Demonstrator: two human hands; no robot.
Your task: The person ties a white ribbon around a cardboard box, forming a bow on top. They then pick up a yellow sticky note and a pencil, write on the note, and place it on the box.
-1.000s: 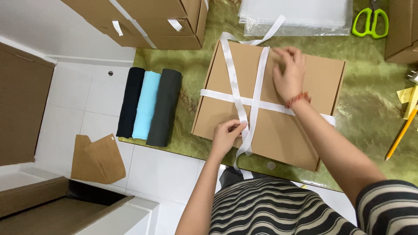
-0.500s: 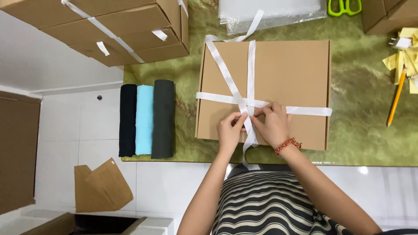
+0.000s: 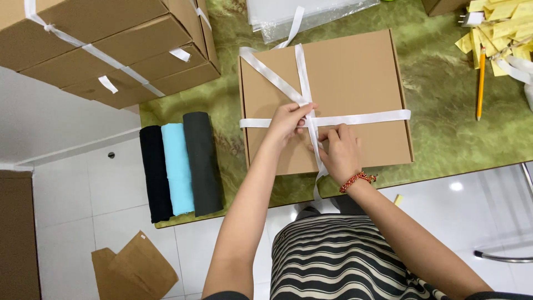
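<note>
Cardboard box (image 3: 355,89), flat and brown, at centre of frame on green marbled tabletop (image 3: 444,128), crossed by white ribbon (image 3: 361,118) lengthwise and widthwise. Left hand (image 3: 287,121) over the ribbon crossing, fingers closed on the strands there. Right hand (image 3: 338,151) just below and right of it, fingertips pinched on the ribbon tail running down toward the box's near edge; beaded bracelet (image 3: 357,179) at the wrist. Three rolled cloths (image 3: 180,166), black, light blue and dark grey, side by side at left of the box. Stacked ribbon-tied cartons (image 3: 111,44) in upper left. Pencil (image 3: 481,83) and yellow paper slips (image 3: 499,28) at upper right.
</note>
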